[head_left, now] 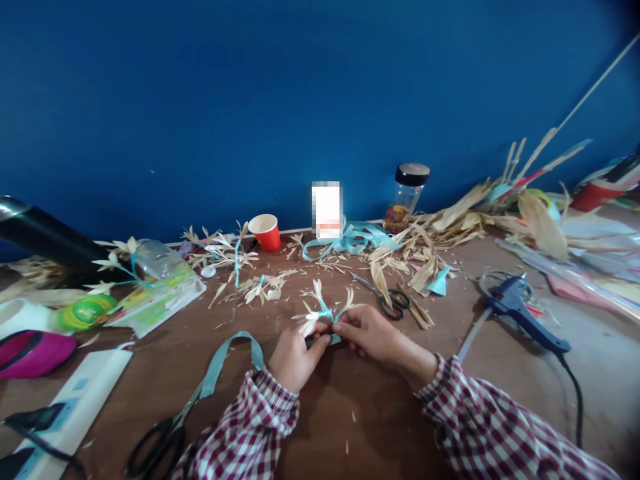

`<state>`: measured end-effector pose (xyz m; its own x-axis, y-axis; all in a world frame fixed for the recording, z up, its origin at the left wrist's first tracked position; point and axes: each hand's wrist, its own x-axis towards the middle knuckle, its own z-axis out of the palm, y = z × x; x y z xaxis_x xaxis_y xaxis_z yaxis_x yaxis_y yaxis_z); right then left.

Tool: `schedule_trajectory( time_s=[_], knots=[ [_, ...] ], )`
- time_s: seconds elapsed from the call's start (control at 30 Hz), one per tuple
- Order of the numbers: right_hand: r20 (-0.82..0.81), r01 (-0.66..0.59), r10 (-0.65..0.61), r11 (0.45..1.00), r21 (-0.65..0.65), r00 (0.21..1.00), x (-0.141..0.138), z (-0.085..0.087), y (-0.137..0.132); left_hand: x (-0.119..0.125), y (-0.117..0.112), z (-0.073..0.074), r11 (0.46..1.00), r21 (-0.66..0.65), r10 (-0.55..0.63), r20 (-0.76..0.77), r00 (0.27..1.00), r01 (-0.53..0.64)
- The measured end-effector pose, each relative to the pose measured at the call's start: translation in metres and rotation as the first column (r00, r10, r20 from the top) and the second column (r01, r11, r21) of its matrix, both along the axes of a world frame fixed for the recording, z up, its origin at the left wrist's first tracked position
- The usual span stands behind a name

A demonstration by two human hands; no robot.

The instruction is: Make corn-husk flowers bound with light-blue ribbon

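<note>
My left hand [296,355] and my right hand [371,337] meet low in the middle, both with fingers closed. Between them is a corn-husk flower sprig [326,311] with pale pointed petals and a stem wrapped in light blue. My left fingers grip its base, while my right thumb and forefinger pinch the stem from the right side. A light blue ribbon [231,353] curves on the table left of my left wrist; a piece of it shows beneath my fingers. The lower stem is hidden by my hands. Black-handled scissors [165,433] lie beside my left sleeve.
A blue glue gun [533,313] with a cord lies right; second scissors [385,295] lie beyond my right hand. Corn husks [450,207], a red paper cup [265,233], a glass jar [406,197] and coiled ribbon [367,237] line the wall. A power strip [83,413] sits left.
</note>
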<state>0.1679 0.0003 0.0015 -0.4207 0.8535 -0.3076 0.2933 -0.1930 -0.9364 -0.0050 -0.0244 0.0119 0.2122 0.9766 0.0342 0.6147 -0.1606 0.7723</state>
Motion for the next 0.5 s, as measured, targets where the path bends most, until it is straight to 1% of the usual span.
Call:
schedule_trajectory(
  time_s=[0.13, 0.2, 0.3, 0.4, 0.5],
  knots=[
    [0.064, -0.013, 0.012, 1.0, 0.017, 0.998, -0.0008, 0.003, 0.0004, -0.0001, -0.0037, -0.0027, 1.0, 0.001, -0.023, -0.078, 0.997, 0.023],
    [0.082, -0.032, 0.031, 0.999, 0.012, 0.996, -0.0011, 0.0044, 0.0006, 0.0001, -0.0043, -0.0022, 1.0, -0.005, -0.002, -0.077, 0.997, 0.001],
    [0.103, -0.042, 0.041, 0.999, 0.011, 0.994, -0.0012, 0.0056, 0.0005, 0.0016, -0.0048, 0.0002, 0.998, -0.058, 0.031, -0.073, 0.997, -0.035],
    [0.116, -0.043, 0.04, 0.999, 0.02, 0.992, -0.0013, 0.0065, -0.0002, 0.0042, -0.0056, 0.0021, 0.993, -0.08, 0.084, -0.088, 0.993, -0.091],
    [0.12, -0.047, 0.043, 0.999, 0.027, 0.992, -0.0014, 0.0078, -0.0009, 0.006, -0.0055, 0.0023, 0.987, -0.118, 0.102, -0.05, 0.994, -0.107]
  ],
)
